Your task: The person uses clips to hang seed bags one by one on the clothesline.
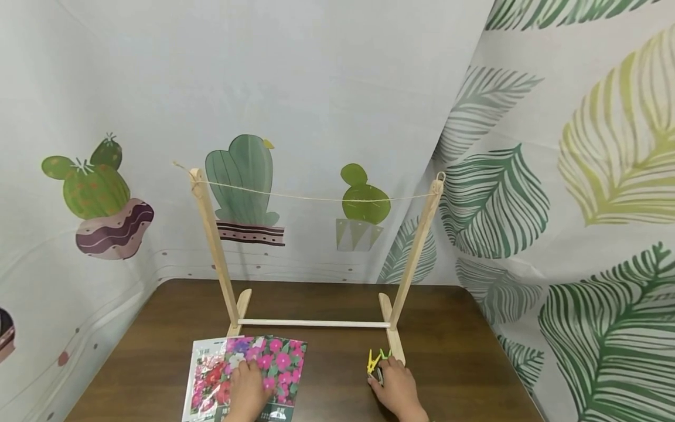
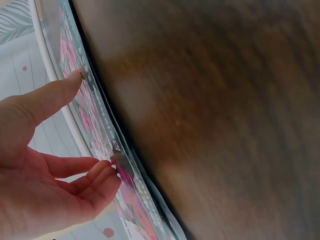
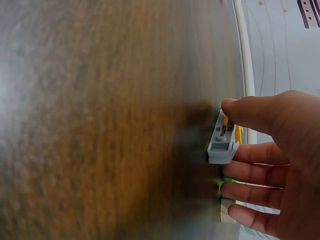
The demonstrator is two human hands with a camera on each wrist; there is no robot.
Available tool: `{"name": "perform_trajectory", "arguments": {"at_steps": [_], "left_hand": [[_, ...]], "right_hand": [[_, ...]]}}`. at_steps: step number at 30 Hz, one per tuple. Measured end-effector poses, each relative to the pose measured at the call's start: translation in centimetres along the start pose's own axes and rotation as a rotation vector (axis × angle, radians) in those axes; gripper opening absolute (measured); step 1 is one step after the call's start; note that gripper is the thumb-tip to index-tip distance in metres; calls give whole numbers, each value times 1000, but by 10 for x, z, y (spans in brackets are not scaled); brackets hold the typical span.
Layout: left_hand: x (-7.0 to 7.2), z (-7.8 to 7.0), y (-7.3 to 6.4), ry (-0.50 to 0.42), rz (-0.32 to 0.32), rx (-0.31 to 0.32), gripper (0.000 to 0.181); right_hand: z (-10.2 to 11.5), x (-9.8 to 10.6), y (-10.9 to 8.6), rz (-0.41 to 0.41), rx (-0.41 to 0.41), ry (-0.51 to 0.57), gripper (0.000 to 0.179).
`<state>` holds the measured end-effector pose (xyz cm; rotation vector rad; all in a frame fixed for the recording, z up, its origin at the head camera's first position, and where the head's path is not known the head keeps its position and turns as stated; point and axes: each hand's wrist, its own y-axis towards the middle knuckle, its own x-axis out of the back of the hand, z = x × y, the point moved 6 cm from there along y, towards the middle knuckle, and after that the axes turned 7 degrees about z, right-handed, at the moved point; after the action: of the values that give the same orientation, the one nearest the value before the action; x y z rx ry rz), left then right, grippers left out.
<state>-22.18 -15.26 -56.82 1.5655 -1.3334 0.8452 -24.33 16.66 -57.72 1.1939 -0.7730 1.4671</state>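
Two flower-printed seed packets overlap at the front left: one has red flowers (image 1: 203, 375), the other pink flowers (image 1: 285, 366). My left hand (image 1: 246, 390) rests on them, fingertips touching the printed face, with thumb and fingers well apart in the left wrist view. My right hand (image 1: 398, 387) is at a small group of clothespins. In the right wrist view its thumb and index finger pinch a grey clothespin (image 3: 221, 142). A yellow clothespin (image 1: 372, 361) stands just beyond the thumb. A green clothespin (image 1: 385, 354) is mostly hidden behind the fingers.
A wooden stand has a left post (image 1: 215, 252), a right post (image 1: 416, 252) and a white bottom rod (image 1: 316, 323). Thin twine (image 1: 316, 198) sags slightly between the post tops. The stand is on a brown table (image 1: 327, 302), with printed cloth hanging behind.
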Motion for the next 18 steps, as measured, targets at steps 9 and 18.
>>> {"name": "perform_trajectory", "arguments": {"at_steps": [9,18], "left_hand": [[-4,-3,3,-23,57,48,68],[-4,-4,10,-18,144,132,58]], "right_hand": [[3,1,2,-68,-7,-68,36],[4,2,5,-66,-3,-54,29]]}}
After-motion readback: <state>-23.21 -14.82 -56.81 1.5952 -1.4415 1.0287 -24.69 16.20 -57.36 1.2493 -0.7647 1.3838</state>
